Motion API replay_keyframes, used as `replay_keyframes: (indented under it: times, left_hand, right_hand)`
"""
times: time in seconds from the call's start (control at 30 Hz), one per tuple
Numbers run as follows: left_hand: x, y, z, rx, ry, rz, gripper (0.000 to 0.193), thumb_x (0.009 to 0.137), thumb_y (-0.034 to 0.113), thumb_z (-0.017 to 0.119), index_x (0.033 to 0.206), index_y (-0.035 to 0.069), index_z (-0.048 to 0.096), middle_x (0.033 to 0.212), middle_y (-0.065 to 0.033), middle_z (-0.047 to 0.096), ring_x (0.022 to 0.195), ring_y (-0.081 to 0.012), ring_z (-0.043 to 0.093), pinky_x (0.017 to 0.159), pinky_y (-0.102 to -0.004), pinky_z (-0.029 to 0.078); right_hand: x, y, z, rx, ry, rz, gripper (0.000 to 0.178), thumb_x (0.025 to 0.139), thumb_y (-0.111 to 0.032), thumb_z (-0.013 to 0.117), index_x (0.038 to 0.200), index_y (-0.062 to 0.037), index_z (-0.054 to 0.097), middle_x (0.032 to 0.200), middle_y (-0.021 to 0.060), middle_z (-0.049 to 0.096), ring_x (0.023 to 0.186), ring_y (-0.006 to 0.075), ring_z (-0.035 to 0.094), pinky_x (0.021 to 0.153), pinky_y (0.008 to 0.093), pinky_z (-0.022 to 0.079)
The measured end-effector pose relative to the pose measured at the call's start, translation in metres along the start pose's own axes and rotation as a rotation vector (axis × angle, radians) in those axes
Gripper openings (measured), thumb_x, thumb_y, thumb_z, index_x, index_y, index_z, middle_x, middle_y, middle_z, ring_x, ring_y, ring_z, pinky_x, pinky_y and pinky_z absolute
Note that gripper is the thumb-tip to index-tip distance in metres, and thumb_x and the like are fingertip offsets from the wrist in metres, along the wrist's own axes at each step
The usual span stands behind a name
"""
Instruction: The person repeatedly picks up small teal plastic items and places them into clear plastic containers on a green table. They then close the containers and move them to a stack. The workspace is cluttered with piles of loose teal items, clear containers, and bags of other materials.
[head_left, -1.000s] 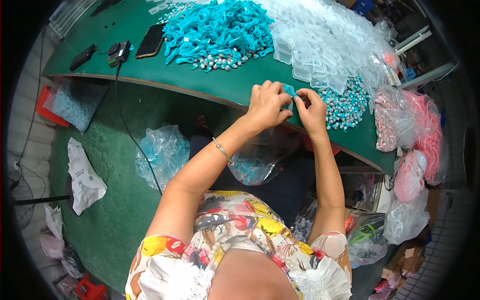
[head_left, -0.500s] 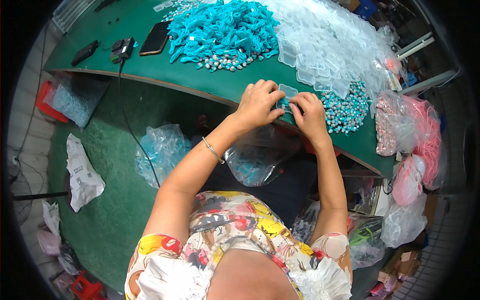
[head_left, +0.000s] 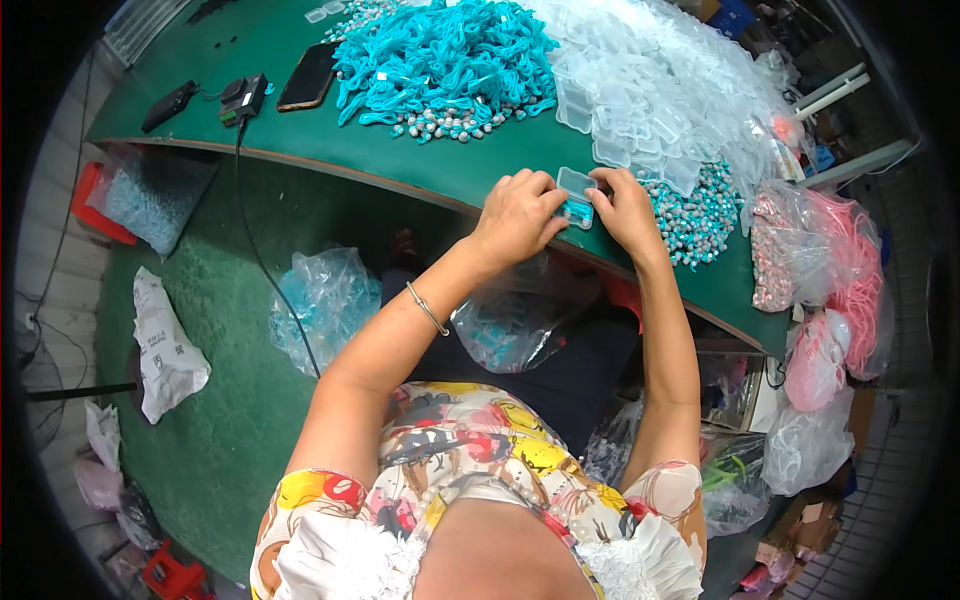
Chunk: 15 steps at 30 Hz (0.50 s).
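Both hands close a small clear plastic case at the counter's near edge

The left hand (head_left: 515, 215) and right hand (head_left: 625, 205) each keep a grip clamped on the clear case (head_left: 576, 196) holding a turquoise piece. Beyond, beaded pieces (head_left: 695, 215), empty cases (head_left: 640, 95) and turquoise cords (head_left: 445, 55) crowd the green counter (head_left: 330, 150); a slip could drop the case off the edge.

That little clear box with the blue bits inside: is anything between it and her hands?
Nothing visible. The left hand and right hand both grip the small clear box directly, above the green table edge.
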<state>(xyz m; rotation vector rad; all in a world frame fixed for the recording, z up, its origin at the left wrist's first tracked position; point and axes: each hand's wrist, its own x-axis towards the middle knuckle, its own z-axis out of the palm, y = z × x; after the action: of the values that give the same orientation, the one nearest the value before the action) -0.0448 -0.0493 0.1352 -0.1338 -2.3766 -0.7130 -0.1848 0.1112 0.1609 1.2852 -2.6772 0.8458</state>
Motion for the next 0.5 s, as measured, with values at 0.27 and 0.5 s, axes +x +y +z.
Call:
replay_keyframes:
  times: [0.27, 0.5]
  left_hand:
    - [-0.001, 0.005, 0.000, 0.004, 0.035, -0.031, 0.046, 0.076, 0.020, 0.077, 0.118, 0.008, 0.062, 0.093, -0.0061, 0.060, 0.090, -0.0275, 0.058, 0.073, -0.0401, 0.044]
    - [0.004, 0.003, -0.003, -0.040, -0.027, -0.035, 0.045, 0.079, 0.020, 0.075, 0.120, 0.007, 0.059, 0.094, -0.0089, 0.059, 0.090, -0.0292, 0.058, 0.077, -0.0426, 0.046]
  right_hand:
    - [-0.009, -0.015, -0.002, 0.018, 0.170, -0.112, 0.024, 0.077, -0.007, 0.075, 0.097, -0.0035, 0.063, 0.092, 0.0129, 0.062, 0.080, 0.0304, 0.063, 0.069, 0.0394, 0.051]
    - [-0.037, -0.021, -0.005, 0.049, 0.203, -0.370, 0.031, 0.077, -0.004, 0.074, 0.103, -0.0011, 0.060, 0.099, 0.0162, 0.061, 0.089, 0.0350, 0.061, 0.075, 0.0424, 0.050]
